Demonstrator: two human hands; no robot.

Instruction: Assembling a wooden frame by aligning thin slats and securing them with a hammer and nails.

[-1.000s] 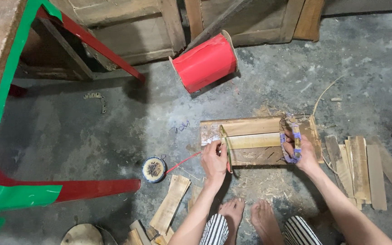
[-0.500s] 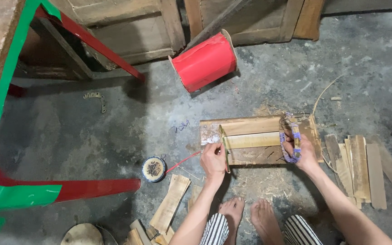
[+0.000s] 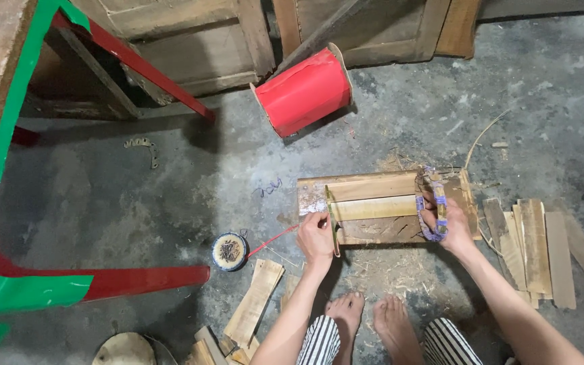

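No packages, signs or screens are showing anywhere in this view. The nearest thing to a label is a small patch of blue scribble [image 3: 272,187] sitting on the grey concrete floor [image 3: 170,203], just left of the wooden board [image 3: 373,206]. It is too small to make out.

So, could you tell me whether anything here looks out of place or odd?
The big red spool lies tipped on its side on the concrete floor rather than standing. Wood shavings litter the floor below the wooden board that the left hand and right hand work at. Nothing looks broken.
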